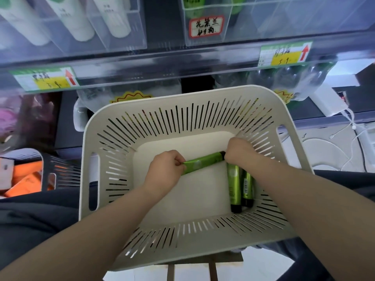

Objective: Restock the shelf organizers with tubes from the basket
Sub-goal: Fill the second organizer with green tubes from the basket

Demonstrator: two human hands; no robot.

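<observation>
Three green tubes show in the white basket [89, 151], by my count from the remote feed.
— Where exactly?
— One, the held tube [203, 164], spans the middle of the basket between both hands. Two more, the spare tubes [233, 185], lie side by side along the right edge of the basket floor, black caps toward the near wall. I cannot tell whether another hides beneath them.
— And the fingers?
— I see the left hand [164, 169] pinching the flat crimped end with its fingers curled. The right hand [239, 151] is curled round the black cap end.
— The shelf?
— Two clear organizers stand at the top. The left organizer [121, 37] holds three white tubes [77, 23]. The right organizer [205, 40] holds shelved green tubes [190, 7], too blurred to count, above one handwritten label [206, 26]. Two price tags [43, 79] with red arrows sit on the shelf rail.
</observation>
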